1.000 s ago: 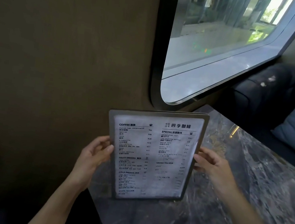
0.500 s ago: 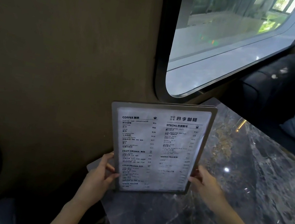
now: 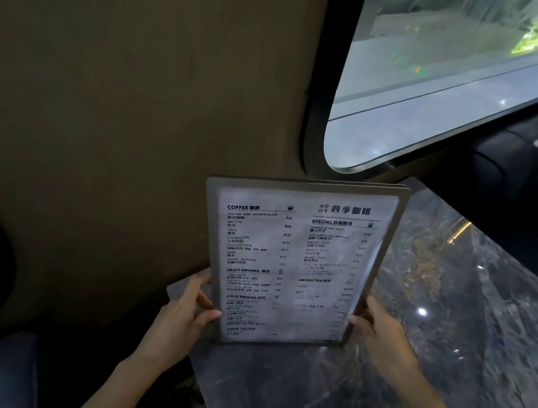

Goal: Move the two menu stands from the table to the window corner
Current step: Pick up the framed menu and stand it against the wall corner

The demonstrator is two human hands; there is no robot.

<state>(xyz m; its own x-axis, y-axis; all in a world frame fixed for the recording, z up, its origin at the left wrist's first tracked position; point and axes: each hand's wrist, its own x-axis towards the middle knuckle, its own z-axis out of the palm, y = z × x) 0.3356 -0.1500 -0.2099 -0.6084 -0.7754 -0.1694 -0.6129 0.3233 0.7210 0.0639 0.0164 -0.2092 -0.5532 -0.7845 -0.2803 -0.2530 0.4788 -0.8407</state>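
A flat, grey-framed menu stand [image 3: 294, 262] with a white printed sheet stands upright between two hands at the wall end of a dark marble table [image 3: 450, 333], below the rounded window [image 3: 451, 74]. The left hand [image 3: 182, 316] grips its lower left edge, thumb across the front. The right hand [image 3: 377, 333] clasps the lower right edge.

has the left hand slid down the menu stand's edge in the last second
Yes. The left hand has moved down the menu stand, from its middle toward the bottom corner, nearer the marble table.

Menu stand [image 3: 294, 262] on table [image 3: 447, 350], below window [image 3: 451, 74]
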